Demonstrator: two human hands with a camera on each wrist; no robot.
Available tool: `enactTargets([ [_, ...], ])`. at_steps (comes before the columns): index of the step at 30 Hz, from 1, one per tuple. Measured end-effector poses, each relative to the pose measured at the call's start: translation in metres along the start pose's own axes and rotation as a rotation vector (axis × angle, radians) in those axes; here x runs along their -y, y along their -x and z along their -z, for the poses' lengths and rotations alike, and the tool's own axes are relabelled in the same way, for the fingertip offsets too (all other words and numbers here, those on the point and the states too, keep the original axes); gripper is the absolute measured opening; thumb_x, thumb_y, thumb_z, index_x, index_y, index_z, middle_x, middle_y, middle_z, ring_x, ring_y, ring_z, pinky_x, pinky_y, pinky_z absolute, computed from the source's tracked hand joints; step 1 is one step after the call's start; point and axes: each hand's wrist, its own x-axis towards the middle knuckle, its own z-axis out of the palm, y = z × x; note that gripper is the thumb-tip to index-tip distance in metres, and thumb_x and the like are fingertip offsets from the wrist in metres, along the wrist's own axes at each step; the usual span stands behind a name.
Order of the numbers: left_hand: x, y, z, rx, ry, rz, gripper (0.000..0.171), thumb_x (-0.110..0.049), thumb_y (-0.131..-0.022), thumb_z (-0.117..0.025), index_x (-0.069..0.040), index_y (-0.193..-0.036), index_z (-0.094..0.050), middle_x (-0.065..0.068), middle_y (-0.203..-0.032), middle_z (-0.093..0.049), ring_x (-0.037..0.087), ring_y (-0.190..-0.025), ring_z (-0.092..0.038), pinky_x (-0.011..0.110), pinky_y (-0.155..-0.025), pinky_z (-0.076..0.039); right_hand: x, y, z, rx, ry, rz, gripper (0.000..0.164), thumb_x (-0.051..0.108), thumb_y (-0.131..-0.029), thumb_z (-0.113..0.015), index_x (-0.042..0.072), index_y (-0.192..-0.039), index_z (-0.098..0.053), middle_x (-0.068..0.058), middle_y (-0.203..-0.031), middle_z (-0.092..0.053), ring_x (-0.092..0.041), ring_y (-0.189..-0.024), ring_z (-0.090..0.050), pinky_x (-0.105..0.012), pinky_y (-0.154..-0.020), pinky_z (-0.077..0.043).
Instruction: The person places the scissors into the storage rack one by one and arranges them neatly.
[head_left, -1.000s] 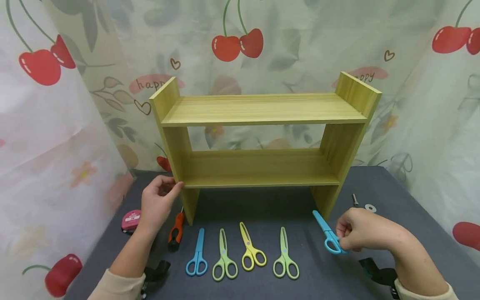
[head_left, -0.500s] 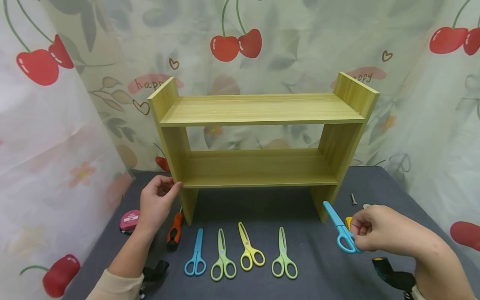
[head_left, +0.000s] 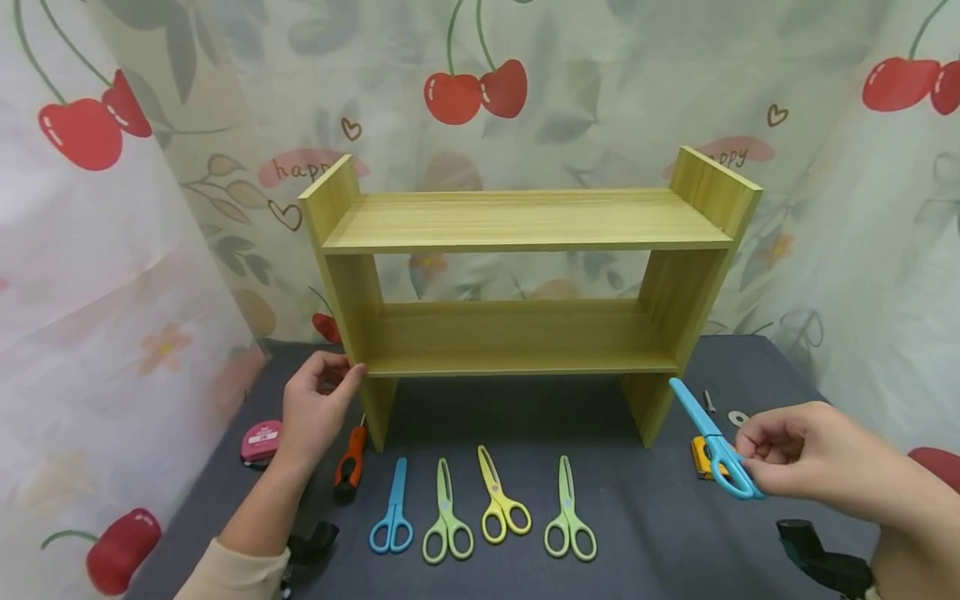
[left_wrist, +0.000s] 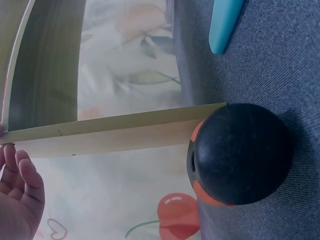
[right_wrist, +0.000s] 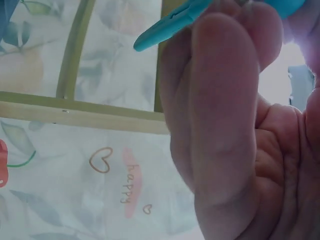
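Observation:
A two-tier wooden shelf stands upright on the dark table. At its left side panel, my left hand pinches the edge by the lower board, thumb at the front. In the left wrist view, the fingers of that hand bend against the panel's outer face. My right hand holds light blue scissors by a handle loop, tip pointing up and left, just right of the shelf. On the table before the shelf lie blue scissors, two green scissors and yellow scissors.
An orange and black screwdriver lies beside the shelf's left foot, near a pink tape measure. Right of the shelf are a bolt, a washer and a yellow object partly behind the held scissors. Printed curtains surround the table.
My right hand has moved right and slightly up with the light blue scissors, uncovering the yellow object on the table. The left hand has stayed at the shelf's panel.

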Motion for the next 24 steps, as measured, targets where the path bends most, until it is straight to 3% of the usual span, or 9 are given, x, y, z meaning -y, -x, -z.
enactTargets([
  [11, 0.003, -0.001, 0.000, -0.020, -0.035, -0.045, 0.012, -0.011, -0.095, -0.074, -0.003, -0.102, -0.067, 0.005, -0.092, -0.065, 0.013, -0.081, -0.058, 0.016, -0.069, -0.049, 0.001, 0.003, 0.011, -0.097, 0.004, -0.070, 0.012, -0.007, -0.089, -0.068, 0.005, -0.092, -0.067, 0.003, -0.074, -0.068, -0.014, -0.064, -0.063, -0.025, -0.058, -0.048],
  [24, 0.003, -0.001, -0.002, -0.024, -0.010, -0.098, 0.010, -0.007, -0.096, -0.072, -0.001, -0.101, -0.066, 0.007, -0.092, -0.066, 0.012, -0.080, -0.058, 0.016, -0.068, -0.049, 0.028, -0.001, 0.025, -0.315, -0.087, -0.058, 0.017, -0.012, -0.090, -0.065, 0.005, -0.090, -0.068, 0.000, -0.073, -0.068, -0.013, -0.065, -0.062, -0.022, -0.058, -0.047],
])
